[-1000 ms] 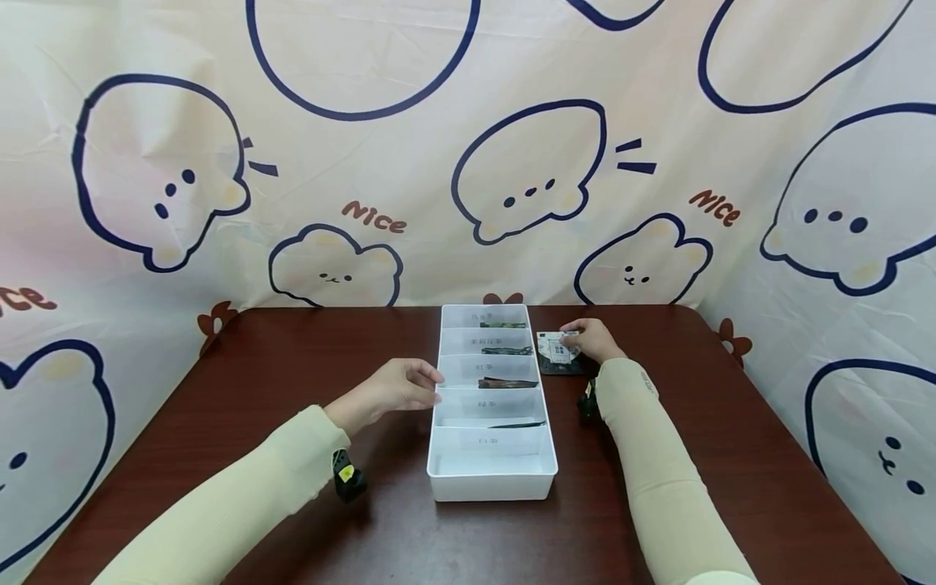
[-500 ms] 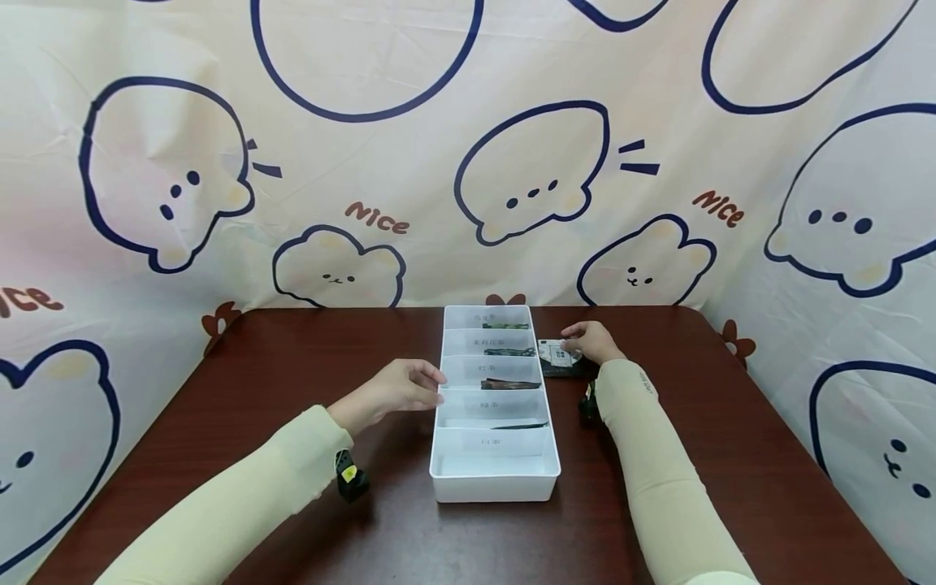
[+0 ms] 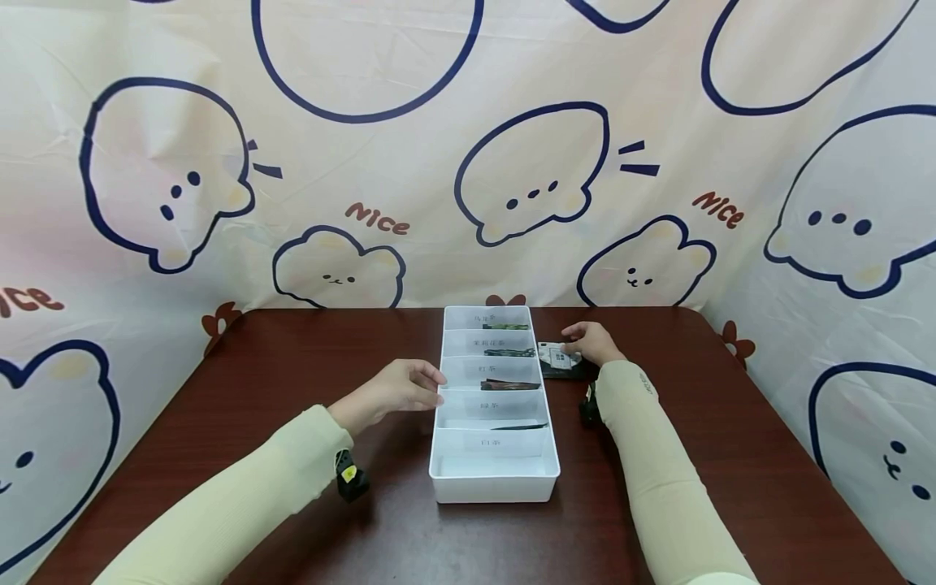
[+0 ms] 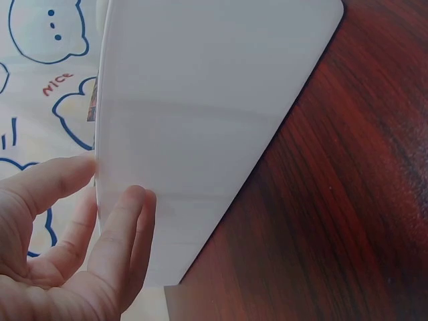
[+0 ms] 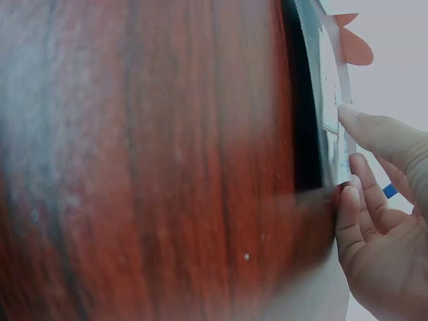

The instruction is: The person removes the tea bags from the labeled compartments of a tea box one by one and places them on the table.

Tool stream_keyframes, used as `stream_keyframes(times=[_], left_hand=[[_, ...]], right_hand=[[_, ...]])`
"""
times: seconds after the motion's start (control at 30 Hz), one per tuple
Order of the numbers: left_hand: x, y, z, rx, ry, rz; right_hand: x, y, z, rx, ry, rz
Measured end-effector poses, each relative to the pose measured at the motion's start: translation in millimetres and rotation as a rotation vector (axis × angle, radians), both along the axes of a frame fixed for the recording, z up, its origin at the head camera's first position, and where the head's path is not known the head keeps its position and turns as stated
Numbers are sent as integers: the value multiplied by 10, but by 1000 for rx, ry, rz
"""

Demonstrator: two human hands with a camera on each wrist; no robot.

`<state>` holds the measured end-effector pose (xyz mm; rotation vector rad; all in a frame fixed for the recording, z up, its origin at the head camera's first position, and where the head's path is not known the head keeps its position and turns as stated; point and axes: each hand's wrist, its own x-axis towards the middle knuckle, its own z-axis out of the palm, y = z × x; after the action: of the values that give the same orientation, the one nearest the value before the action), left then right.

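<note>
A long white box [image 3: 493, 487] with a row of labelled compartments stands lengthwise on the table. My left hand [image 3: 398, 385] is at its left side. In the left wrist view, fingertips [image 4: 137, 194] rest against the outer wall, with others at the rim. Right of the box, my right hand [image 3: 595, 343] pinches a dark tea packet [image 3: 559, 356] with a white printed label. The right wrist view has the thumb on its label face and the other fingers at its edge; the packet leans above a dark shape on the wood.
Thin packets stand in several compartments: green ones [image 3: 504, 327] farthest back, dark ones [image 3: 509, 353], brown ones [image 3: 510, 384], and a slim dark one [image 3: 519, 426]. The front compartment shows its white floor. Behind the dark wooden table [image 3: 329, 349] hangs a printed cloth [image 3: 439, 162].
The tea packet's far edge has dipped slightly toward the table in my right hand. My left hand has stayed at the box's side.
</note>
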<state>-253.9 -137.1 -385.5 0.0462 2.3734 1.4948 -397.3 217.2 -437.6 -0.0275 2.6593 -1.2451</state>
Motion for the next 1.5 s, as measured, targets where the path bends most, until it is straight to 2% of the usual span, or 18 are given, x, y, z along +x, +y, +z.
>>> stream_keyframes(times=[0.17, 0.37, 0.53, 0.73, 0.9, 1.1, 1.3, 1.5], left_hand=[[0, -4, -1, 1, 0, -2], [6, -3, -7, 3, 3, -6], [1, -5, -3, 0, -2, -1], [0, -3, 8, 1, -8, 4], [3, -7, 14, 0, -14, -2], [-5, -11, 22, -6, -14, -5], [-4, -15, 29, -24, -3, -7], [-5, -13, 16, -13, 0, -14]], right_hand=[[25, 9, 13, -2, 2, -3], [-35, 74, -37, -50, 40, 12], [-47, 96, 31, -179, 62, 33], [78, 26, 309, -362, 93, 86], [281, -79, 562, -418, 149, 153], [716, -207, 755, -442, 214, 285], [1118, -273, 722, -418, 192, 418], [1354, -252, 578, -332, 150, 473]])
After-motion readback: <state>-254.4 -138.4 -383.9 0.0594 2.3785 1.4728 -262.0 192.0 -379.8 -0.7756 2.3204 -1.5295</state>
